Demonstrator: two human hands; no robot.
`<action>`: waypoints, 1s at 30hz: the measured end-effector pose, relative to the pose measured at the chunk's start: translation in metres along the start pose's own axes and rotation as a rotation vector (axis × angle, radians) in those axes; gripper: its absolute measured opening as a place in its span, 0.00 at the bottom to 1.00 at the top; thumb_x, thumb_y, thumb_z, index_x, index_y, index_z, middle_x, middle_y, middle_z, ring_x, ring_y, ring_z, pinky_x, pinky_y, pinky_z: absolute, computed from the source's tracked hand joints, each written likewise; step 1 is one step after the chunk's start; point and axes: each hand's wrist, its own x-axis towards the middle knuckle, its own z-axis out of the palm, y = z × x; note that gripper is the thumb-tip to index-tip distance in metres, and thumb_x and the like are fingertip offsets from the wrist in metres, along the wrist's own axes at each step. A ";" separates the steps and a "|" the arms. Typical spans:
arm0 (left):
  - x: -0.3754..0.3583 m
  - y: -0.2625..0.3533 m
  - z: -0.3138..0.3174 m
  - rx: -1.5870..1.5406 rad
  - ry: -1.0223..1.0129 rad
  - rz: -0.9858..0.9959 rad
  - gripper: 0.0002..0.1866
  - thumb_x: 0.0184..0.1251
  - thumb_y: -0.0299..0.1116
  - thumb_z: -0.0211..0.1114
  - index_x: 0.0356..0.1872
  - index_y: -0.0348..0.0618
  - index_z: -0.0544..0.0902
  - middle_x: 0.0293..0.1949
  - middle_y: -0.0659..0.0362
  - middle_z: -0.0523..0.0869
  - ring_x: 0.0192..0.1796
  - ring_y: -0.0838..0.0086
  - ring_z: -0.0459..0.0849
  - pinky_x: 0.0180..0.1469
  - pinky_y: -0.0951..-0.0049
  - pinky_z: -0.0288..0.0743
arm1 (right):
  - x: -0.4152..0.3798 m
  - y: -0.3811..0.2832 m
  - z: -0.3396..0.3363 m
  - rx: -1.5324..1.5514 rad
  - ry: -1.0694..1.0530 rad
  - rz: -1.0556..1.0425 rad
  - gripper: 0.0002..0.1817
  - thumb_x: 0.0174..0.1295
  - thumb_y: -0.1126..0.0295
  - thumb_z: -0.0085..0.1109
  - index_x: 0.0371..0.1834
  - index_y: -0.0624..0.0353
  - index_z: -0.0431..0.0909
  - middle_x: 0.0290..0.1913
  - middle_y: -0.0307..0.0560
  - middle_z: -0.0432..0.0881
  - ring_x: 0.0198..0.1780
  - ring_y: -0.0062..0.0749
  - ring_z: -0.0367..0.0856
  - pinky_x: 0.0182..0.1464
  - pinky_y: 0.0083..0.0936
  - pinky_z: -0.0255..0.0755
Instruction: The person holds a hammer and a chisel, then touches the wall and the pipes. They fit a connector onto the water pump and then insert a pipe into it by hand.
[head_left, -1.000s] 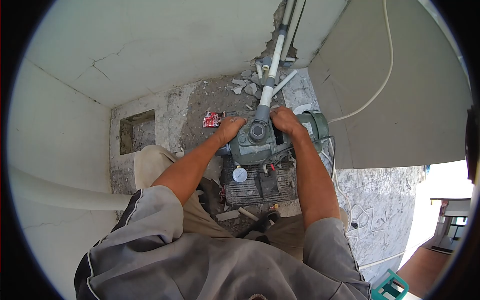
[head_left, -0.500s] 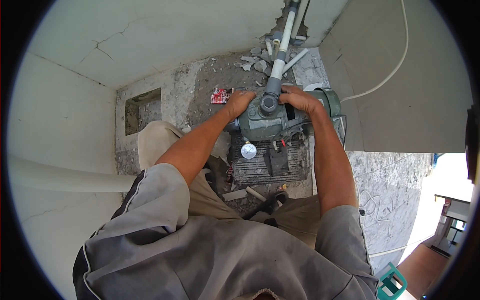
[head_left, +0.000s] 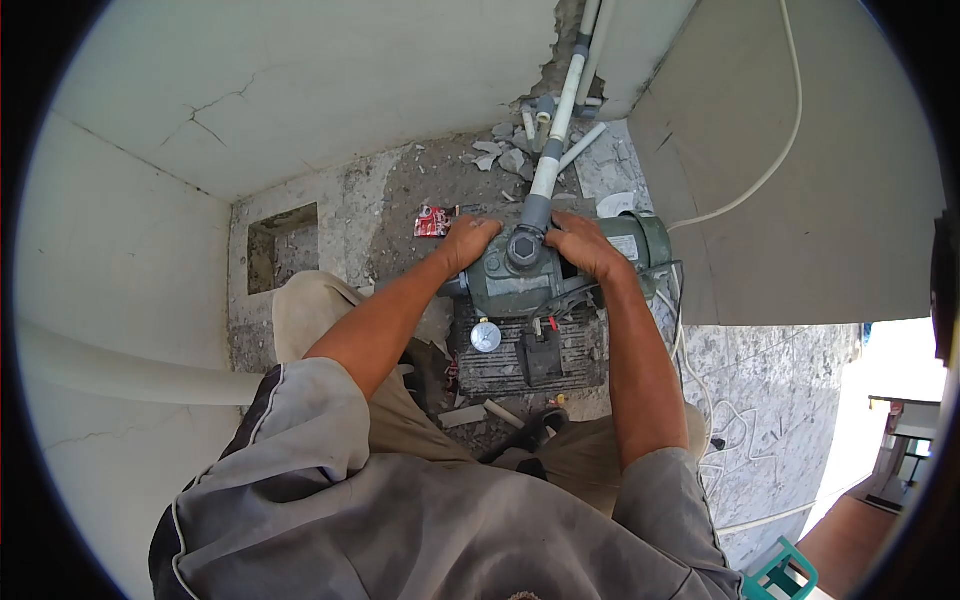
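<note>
A green water pump (head_left: 515, 290) stands on a ribbed dark base (head_left: 480, 372) between my knees. My left hand (head_left: 472, 243) is closed over the far left edge of its casing. My right hand (head_left: 588, 245) grips the pump's middle, close to the motor (head_left: 655, 242), with its thumb near the pipe joint. Between both hands a grey capped fitting (head_left: 523, 249) joins the pump to a white and grey PVC pipe (head_left: 546, 175) that runs up to the wall. A round pressure gauge (head_left: 486, 335) sits at the pump's near side. My fingertips are partly hidden behind the casing.
Broken rubble (head_left: 512, 160) and short pipe pieces lie by the hole in the wall. A red packet (head_left: 432, 222) rests left of the pump. A square recess (head_left: 283, 245) opens in the floor. White cable (head_left: 735, 430) trails at right, near a green stool (head_left: 782, 572).
The view has tilted, so the scene sits lower in the frame. Both hands keep hold of the pump, which appears slightly closer to me. A white label on the motor now shows.
</note>
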 end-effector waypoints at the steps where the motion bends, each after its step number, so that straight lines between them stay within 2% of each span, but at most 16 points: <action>1: -0.002 0.004 -0.001 -0.003 -0.007 0.003 0.22 0.66 0.45 0.58 0.38 0.31 0.84 0.38 0.46 0.87 0.40 0.61 0.83 0.47 0.63 0.74 | 0.000 0.002 0.002 -0.001 -0.008 -0.005 0.38 0.60 0.53 0.51 0.70 0.69 0.70 0.71 0.66 0.69 0.75 0.56 0.62 0.77 0.39 0.49; 3: -0.008 0.013 -0.002 -0.010 -0.025 0.004 0.19 0.67 0.42 0.58 0.33 0.31 0.83 0.30 0.57 0.85 0.34 0.74 0.77 0.43 0.68 0.72 | -0.002 -0.004 0.000 -0.008 -0.008 -0.017 0.35 0.61 0.53 0.49 0.67 0.69 0.72 0.69 0.67 0.71 0.73 0.57 0.64 0.76 0.41 0.50; 6: -0.005 0.014 -0.005 0.057 -0.060 -0.005 0.23 0.65 0.46 0.58 0.39 0.31 0.84 0.40 0.41 0.88 0.41 0.58 0.85 0.48 0.62 0.75 | -0.001 0.004 0.005 0.003 0.044 -0.056 0.33 0.63 0.54 0.47 0.63 0.69 0.75 0.66 0.68 0.74 0.71 0.59 0.66 0.74 0.43 0.53; 8: -0.006 0.020 -0.006 0.069 -0.063 0.014 0.23 0.65 0.47 0.58 0.39 0.31 0.84 0.40 0.42 0.88 0.41 0.58 0.85 0.48 0.62 0.75 | 0.012 0.019 0.011 0.021 0.072 -0.114 0.31 0.66 0.55 0.46 0.63 0.69 0.76 0.63 0.66 0.77 0.66 0.57 0.73 0.70 0.41 0.60; 9: -0.008 0.022 -0.007 0.073 -0.063 0.022 0.23 0.65 0.47 0.57 0.39 0.31 0.84 0.40 0.42 0.88 0.41 0.58 0.85 0.48 0.62 0.75 | 0.019 0.029 0.013 0.178 0.097 -0.104 0.31 0.67 0.54 0.46 0.63 0.69 0.76 0.62 0.65 0.79 0.64 0.55 0.75 0.69 0.40 0.62; 10: -0.005 0.017 -0.006 0.029 -0.056 0.038 0.19 0.67 0.41 0.59 0.33 0.31 0.83 0.30 0.56 0.84 0.34 0.74 0.77 0.42 0.69 0.73 | 0.027 0.038 0.014 0.334 0.120 -0.095 0.30 0.69 0.54 0.45 0.63 0.69 0.76 0.61 0.64 0.80 0.62 0.52 0.77 0.67 0.39 0.64; 11: -0.003 0.012 -0.005 0.032 -0.060 0.038 0.18 0.66 0.41 0.59 0.33 0.31 0.84 0.30 0.57 0.84 0.34 0.74 0.77 0.42 0.69 0.73 | 0.028 0.033 0.007 0.491 0.140 -0.086 0.30 0.70 0.54 0.45 0.63 0.69 0.76 0.60 0.63 0.81 0.60 0.49 0.79 0.66 0.38 0.65; 12: 0.000 0.007 -0.004 0.034 -0.063 0.039 0.18 0.66 0.41 0.59 0.33 0.32 0.84 0.31 0.57 0.85 0.35 0.74 0.78 0.42 0.69 0.73 | 0.031 0.030 -0.005 0.651 0.171 0.050 0.33 0.72 0.49 0.48 0.68 0.67 0.73 0.59 0.63 0.81 0.59 0.44 0.79 0.63 0.35 0.68; 14: -0.001 0.008 -0.005 0.015 -0.055 -0.002 0.17 0.66 0.41 0.59 0.33 0.33 0.85 0.31 0.58 0.84 0.35 0.75 0.77 0.42 0.70 0.73 | 0.035 0.003 -0.033 0.709 0.292 0.048 0.39 0.73 0.45 0.48 0.73 0.71 0.64 0.63 0.61 0.77 0.62 0.45 0.77 0.63 0.38 0.68; 16: 0.000 0.008 -0.008 0.020 -0.103 0.002 0.21 0.65 0.45 0.59 0.39 0.33 0.86 0.37 0.49 0.87 0.40 0.64 0.82 0.48 0.66 0.74 | 0.061 -0.007 -0.051 0.755 0.396 -0.048 0.47 0.71 0.41 0.52 0.79 0.69 0.51 0.70 0.63 0.70 0.67 0.48 0.72 0.65 0.44 0.67; 17: 0.000 0.007 -0.009 0.022 -0.128 0.001 0.23 0.65 0.47 0.59 0.42 0.33 0.86 0.40 0.44 0.89 0.43 0.59 0.85 0.51 0.64 0.74 | 0.083 -0.007 -0.055 0.745 0.413 -0.057 0.47 0.71 0.41 0.53 0.79 0.69 0.51 0.70 0.63 0.70 0.68 0.49 0.71 0.66 0.44 0.66; 21: 0.000 0.004 -0.009 0.089 -0.139 -0.028 0.25 0.65 0.50 0.59 0.49 0.36 0.87 0.48 0.44 0.89 0.52 0.56 0.86 0.57 0.66 0.74 | 0.123 -0.036 -0.076 0.731 0.397 -0.049 0.45 0.71 0.47 0.57 0.79 0.68 0.53 0.71 0.65 0.69 0.73 0.50 0.65 0.72 0.43 0.58; 22: -0.004 0.006 -0.007 0.056 -0.093 0.025 0.20 0.69 0.44 0.58 0.36 0.34 0.86 0.33 0.57 0.87 0.38 0.74 0.80 0.45 0.71 0.73 | 0.129 -0.037 -0.078 0.732 0.396 -0.034 0.43 0.71 0.48 0.57 0.78 0.67 0.54 0.71 0.65 0.70 0.73 0.49 0.65 0.73 0.42 0.58; 25: 0.003 -0.008 -0.005 0.096 -0.095 0.103 0.22 0.69 0.44 0.58 0.46 0.33 0.87 0.43 0.52 0.89 0.46 0.70 0.84 0.53 0.71 0.74 | 0.142 -0.030 -0.075 0.777 0.421 -0.042 0.37 0.72 0.55 0.57 0.78 0.65 0.58 0.70 0.63 0.71 0.72 0.47 0.67 0.73 0.42 0.58; 26: 0.005 -0.007 -0.007 0.108 -0.139 0.042 0.24 0.69 0.44 0.58 0.52 0.32 0.85 0.50 0.49 0.89 0.53 0.65 0.84 0.59 0.71 0.72 | 0.145 -0.023 -0.071 0.796 0.436 -0.058 0.37 0.73 0.56 0.57 0.78 0.65 0.58 0.70 0.62 0.71 0.71 0.47 0.68 0.73 0.42 0.58; 30: 0.003 -0.004 -0.010 0.067 -0.185 0.047 0.24 0.70 0.44 0.58 0.51 0.32 0.85 0.48 0.50 0.89 0.51 0.67 0.84 0.57 0.71 0.73 | 0.156 0.002 -0.070 0.801 0.447 -0.061 0.35 0.73 0.59 0.57 0.78 0.64 0.58 0.69 0.60 0.72 0.68 0.44 0.71 0.72 0.43 0.62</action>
